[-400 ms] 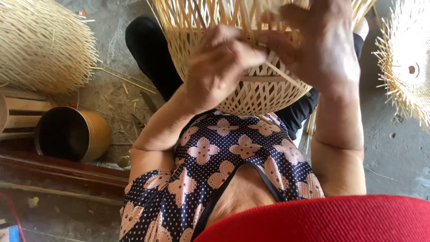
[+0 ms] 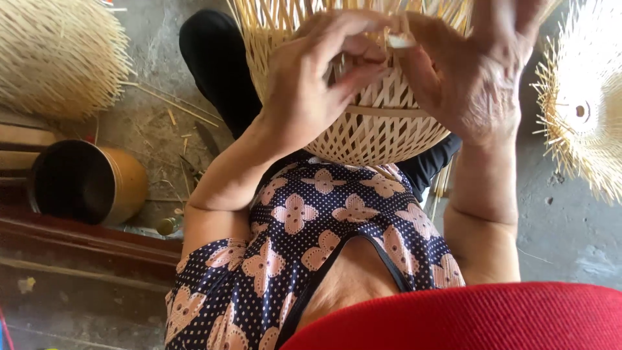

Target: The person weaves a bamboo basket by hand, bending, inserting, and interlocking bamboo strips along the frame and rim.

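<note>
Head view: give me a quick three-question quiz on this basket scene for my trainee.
1. True or false: both hands are on the woven basket.
2. What lies on its side on the floor at the picture's left edge? A) a glass jar B) a round metal can C) a red bucket
3. Fill in: the left hand and right hand pinch a pale ____ between their fingertips.

Key: 1 true. 2 B, the metal can. 3 strip.
</note>
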